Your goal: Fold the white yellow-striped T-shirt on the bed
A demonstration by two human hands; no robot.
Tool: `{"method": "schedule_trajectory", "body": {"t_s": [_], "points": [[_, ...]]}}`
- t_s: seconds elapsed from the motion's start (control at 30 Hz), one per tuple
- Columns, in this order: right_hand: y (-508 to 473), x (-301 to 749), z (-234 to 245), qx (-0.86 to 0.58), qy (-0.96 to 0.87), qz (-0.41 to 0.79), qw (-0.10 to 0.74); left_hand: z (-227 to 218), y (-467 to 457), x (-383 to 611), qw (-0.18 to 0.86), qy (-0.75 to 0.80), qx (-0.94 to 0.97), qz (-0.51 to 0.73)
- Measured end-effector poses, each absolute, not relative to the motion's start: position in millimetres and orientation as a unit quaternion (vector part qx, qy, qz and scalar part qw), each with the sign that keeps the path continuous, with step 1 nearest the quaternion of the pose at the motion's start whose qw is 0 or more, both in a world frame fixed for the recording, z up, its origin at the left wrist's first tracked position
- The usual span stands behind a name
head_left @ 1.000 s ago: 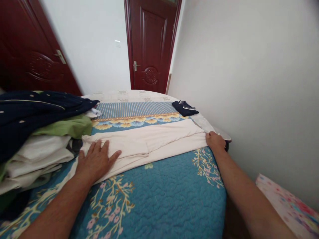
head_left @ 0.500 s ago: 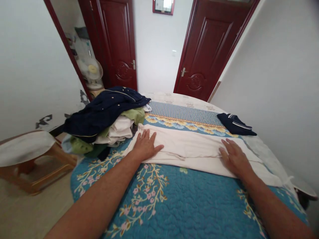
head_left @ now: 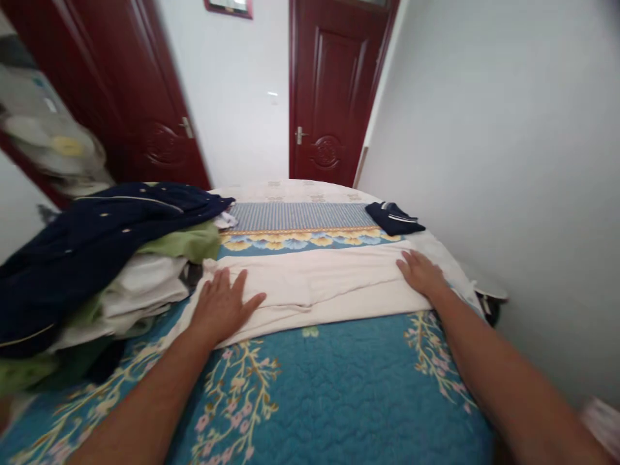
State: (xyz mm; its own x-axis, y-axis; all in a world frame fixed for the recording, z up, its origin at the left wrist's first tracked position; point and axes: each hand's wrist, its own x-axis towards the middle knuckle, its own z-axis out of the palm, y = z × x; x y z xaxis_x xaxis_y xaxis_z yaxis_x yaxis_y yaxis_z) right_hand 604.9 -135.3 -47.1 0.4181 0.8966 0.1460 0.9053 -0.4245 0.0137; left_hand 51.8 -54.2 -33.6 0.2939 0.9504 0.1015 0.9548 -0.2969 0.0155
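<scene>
Bright, even light; left edge motion-blurred, warped.

A cream garment (head_left: 314, 287) lies flat across the blue quilt (head_left: 334, 387), folded into a long crosswise band, with a loose, overlapping fold along its middle.

Our left-hand grip (head_left: 221, 307) and right-hand grip (head_left: 420, 273) lie open and flat on a folded cream garment (head_left: 314, 284), stretched across the blue quilted bedspread (head_left: 329, 381) of the bed. Just beside the left hand, toward the bed's left edge, sits a heaped clothes pile (head_left: 121, 278) of navy, green and white. A small folded navy garment (head_left: 393, 217) lies near the far right corner.
</scene>
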Motion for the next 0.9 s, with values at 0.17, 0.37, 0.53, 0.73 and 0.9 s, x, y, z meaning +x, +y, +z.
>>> {"method": "schedule_trajectory", "body": {"t_s": [0.17, 0.37, 0.53, 0.73, 0.9], "points": [[-147, 614, -29, -0.908, -0.404, -0.086, 0.069, -42, -40, 47, 0.049, -0.574, -0.816, -0.050], [-162, 614, -15, -0.916, -0.369, -0.137, 0.081, -50, -32, 42, 0.056, -0.563, -0.824, -0.041], [-167, 612, -14, -0.926, -0.369, -0.053, 0.061, -39, -42, 48, 0.044, -0.586, -0.808, -0.044], [-154, 647, -45, -0.933, -0.357, -0.004, 0.050, -16, -73, 63, 0.058, -0.592, -0.803, -0.047], [-146, 675, -70, -0.932, -0.349, 0.005, 0.098, -15, -79, 68, 0.048, -0.610, -0.790, -0.043]]}}
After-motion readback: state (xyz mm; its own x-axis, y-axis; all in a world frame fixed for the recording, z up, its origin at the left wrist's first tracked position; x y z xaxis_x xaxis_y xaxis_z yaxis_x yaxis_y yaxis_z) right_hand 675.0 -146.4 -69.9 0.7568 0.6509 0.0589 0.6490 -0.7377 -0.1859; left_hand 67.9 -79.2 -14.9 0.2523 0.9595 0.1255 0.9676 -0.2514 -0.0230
